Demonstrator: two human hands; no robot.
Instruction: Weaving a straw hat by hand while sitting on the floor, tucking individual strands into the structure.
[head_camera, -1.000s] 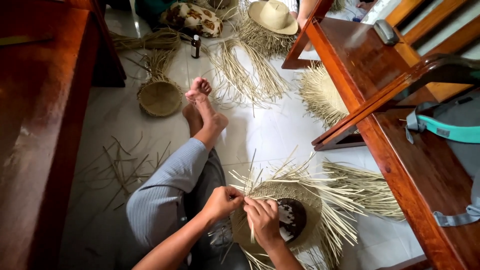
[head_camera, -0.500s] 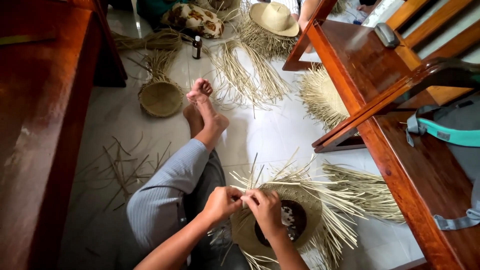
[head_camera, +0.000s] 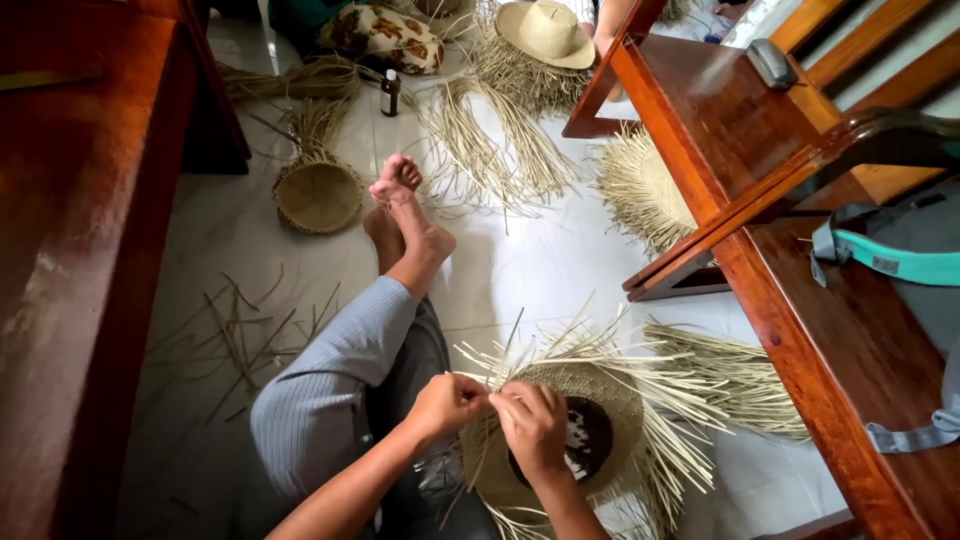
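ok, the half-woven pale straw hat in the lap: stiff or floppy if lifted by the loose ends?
The half-woven pale straw hat probably sags: its unwoven strands splay loosely. It looks light, being thin fibre. The left hand and right hand pinch strands at its edge, so the strands likely flex easily.

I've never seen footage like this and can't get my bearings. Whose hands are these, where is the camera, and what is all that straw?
The camera sits on a person's head and looks down, so the two bare arms entering from the bottom are the wearer's own. The left hand and right hand meet at the edge of a half-woven straw hat in the lap, pinching its loose strands. The person sits on a white tiled floor with legs stretched out, bare feet crossed. Farther off lie a small round woven piece, a finished hat, a small dark bottle and loose straw bundles. Reddish wooden furniture flanks both sides.
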